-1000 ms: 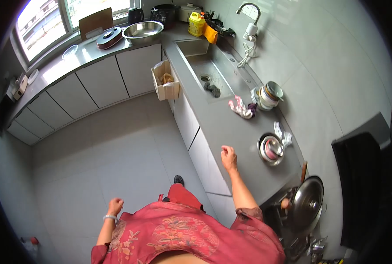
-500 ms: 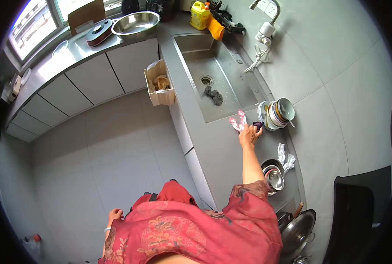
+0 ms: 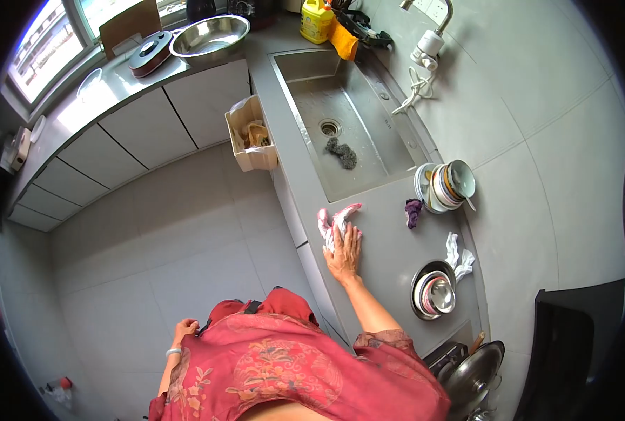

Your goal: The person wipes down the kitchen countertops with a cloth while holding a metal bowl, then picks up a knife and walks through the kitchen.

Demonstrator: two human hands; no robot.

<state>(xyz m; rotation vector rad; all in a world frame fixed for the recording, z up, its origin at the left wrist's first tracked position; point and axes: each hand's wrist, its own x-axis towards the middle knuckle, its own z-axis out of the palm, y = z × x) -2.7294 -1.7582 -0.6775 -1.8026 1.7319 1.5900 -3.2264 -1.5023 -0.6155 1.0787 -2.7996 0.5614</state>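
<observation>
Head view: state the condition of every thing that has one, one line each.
Pink-and-white cloth, crumpled, partly under the right hand
Right hand, open, fingers extended
Left hand, fingers curled
Purple cloth, bunched up
Sink, no standing water visible
Dark scrubber, lying in the sink
Tap, no water seen running
Bin, open, partly filled
Steel basin, upright
Bowls, nested
Dishes, stacked
Cabinet doors, shut

Cloth (image 3: 339,219): white with pink-red areas, crumpled, on the bench (image 3: 382,277) by its left edge. Two ends splay toward far side; near part under right-hand fingers (image 3: 347,241).
</observation>
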